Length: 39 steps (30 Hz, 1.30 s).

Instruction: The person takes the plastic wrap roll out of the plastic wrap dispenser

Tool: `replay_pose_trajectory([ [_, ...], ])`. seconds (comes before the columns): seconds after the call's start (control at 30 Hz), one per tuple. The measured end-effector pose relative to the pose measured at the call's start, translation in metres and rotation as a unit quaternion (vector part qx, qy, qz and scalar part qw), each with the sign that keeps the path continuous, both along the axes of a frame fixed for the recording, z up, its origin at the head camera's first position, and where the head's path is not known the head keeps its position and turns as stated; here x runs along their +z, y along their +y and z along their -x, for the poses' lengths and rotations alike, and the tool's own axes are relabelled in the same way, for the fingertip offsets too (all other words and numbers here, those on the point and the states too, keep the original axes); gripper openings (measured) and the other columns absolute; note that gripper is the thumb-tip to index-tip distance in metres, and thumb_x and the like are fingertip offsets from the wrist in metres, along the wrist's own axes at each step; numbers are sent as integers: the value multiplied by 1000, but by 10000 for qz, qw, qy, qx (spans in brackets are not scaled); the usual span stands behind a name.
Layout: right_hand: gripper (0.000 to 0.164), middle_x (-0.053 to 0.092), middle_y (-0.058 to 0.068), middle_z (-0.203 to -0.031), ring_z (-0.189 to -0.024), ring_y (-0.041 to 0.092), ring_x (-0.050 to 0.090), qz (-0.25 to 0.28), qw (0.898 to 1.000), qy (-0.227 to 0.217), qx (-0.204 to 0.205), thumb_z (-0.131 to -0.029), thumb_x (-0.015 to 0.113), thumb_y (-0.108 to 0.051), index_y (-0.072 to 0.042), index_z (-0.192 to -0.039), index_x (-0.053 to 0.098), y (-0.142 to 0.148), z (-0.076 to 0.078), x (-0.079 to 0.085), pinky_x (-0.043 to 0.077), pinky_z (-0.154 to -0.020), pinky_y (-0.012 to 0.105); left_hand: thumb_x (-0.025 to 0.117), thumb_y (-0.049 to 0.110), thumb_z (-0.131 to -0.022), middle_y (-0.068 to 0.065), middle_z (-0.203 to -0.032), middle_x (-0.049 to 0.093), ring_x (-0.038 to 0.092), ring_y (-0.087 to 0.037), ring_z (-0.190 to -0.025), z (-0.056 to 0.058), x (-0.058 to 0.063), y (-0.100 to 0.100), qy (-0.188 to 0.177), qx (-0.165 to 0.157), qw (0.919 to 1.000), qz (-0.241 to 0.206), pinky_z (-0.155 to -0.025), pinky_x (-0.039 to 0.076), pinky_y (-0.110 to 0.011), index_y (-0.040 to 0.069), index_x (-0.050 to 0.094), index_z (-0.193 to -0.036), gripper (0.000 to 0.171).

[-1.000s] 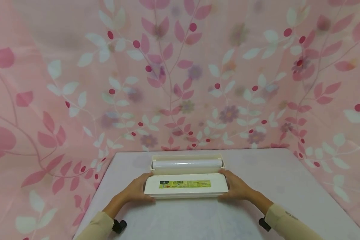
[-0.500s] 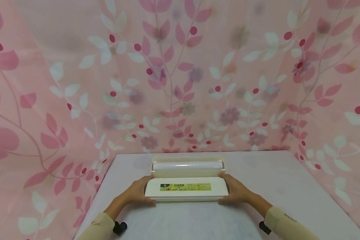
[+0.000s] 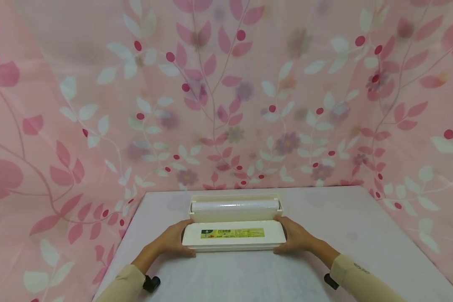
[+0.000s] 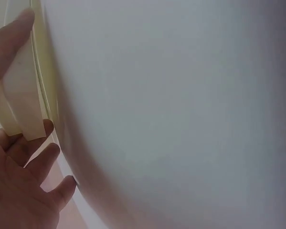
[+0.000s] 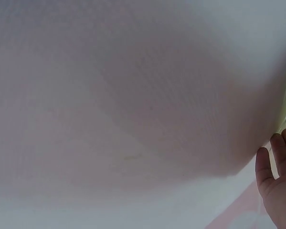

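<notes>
Between left hand [image 3: 175, 239] and right hand [image 3: 295, 235]: lid [image 3: 234, 242], one, long, white, labelled face toward the viewer, its length running from hand to hand. Contact of its underside with the table cannot be told.

Label [image 3: 232, 233], one, yellow-green, dark patch at its left end; set in the middle of the lid's face; most print too small to read.

Left hand: at the lid's left end, gripping it, thumb at the near edge, fingers toward the far corner; in the left wrist view the fingers stand spread apart.

Right hand: at the lid's right end, gripping it likewise, thumb near, fingers far; in the right wrist view only part of this hand shows, at the frame's edge.

Box [image 3: 234, 217], one, cream, uncovered; directly beyond the lid and parallel to it. Whether the two are joined cannot be told.

Roll [image 3: 235, 205], one, white, glossy; beyond the lid, lying lengthwise inside the box.

Table [image 3: 219, 277], pale; below the lid and to every side of it.

Sleeves [image 3: 358, 279], two, beige; nearer the viewer than the lid, one to each side.

Curtain [image 3: 230, 105], pink, leaf-patterned; far behind the lid and at both sides.
</notes>
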State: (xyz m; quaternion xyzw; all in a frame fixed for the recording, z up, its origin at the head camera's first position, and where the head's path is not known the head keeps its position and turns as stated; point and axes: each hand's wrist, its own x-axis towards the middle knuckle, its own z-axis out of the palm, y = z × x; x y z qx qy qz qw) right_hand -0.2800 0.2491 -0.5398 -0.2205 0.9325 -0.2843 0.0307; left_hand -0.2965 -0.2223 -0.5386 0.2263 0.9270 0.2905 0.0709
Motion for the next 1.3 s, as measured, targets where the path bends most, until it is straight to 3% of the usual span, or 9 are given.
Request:
replay_pose_trajectory([
  [0.27,110,54,14,-136,-126,29,52,68,9999,87,89,-58,93,-48,3,-141,42,2,-4,5,41,-106,55,90,61,-54,-4,-137,56,54,-19,-119,-2,1,1,132,-94,9999,48,-100,45,-49,10,44,-145,113],
  [0.5,109,54,16,-136,-128,32,50,128,9996,129,219,-58,93,-48,4,-139,43,-1,-3,8,39,-107,57,88,66,-52,-5,-134,60,58,-21,-116,-4,9,-5,538,-98,9978,375,-97,47,-48,9,47,-143,115],
  [0.87,107,55,11,-134,-124,29,51,-46,9998,-67,163,-58,93,-50,0,-139,44,-4,-9,5,42,-103,56,89,63,-55,-6,-138,58,55,-28,-127,-9,3,-16,481,-486,9967,427,-104,43,-55,9,47,-142,110],
  [1.3,106,56,7,-132,-119,24,52,-227,9996,-183,5,-57,91,-54,-4,-139,46,-6,-13,0,42,-99,54,86,66,-56,-4,-138,57,53,-28,-127,-12,4,-16,216,-494,9973,489,-105,41,-57,11,48,-142,109],
])
